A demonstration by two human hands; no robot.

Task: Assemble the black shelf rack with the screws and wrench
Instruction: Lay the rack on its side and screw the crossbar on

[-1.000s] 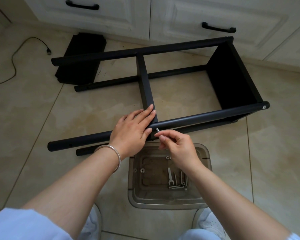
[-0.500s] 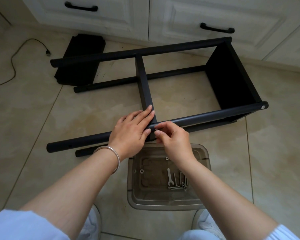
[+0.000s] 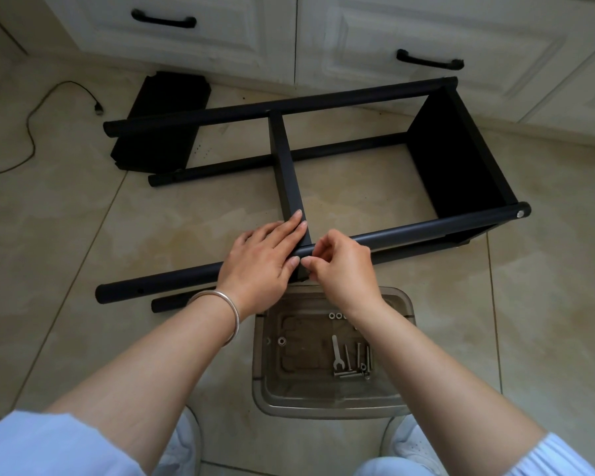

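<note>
Rack point(image 3: 461, 159) lies on its side on the floor; your left hand point(image 3: 261, 259) presses flat, fingers straight, on the near tube point(image 3: 409, 231) at the middle shelf point(image 3: 289, 173), while your right hand point(image 3: 340, 266) pinches at that joint, likely seating a screw, hidden by fingertips. Next needs the wrench point(image 3: 337, 352) from the tray point(image 3: 323, 403), just below your wrists; spare panel point(image 3: 162, 121) waits beyond.

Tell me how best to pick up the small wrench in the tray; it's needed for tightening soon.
Pinch the wrench by its slim shaft from above. It lies flat in the clear tray, open jaw end towards the person, with screws close on its right, so the left side is freer.
</note>
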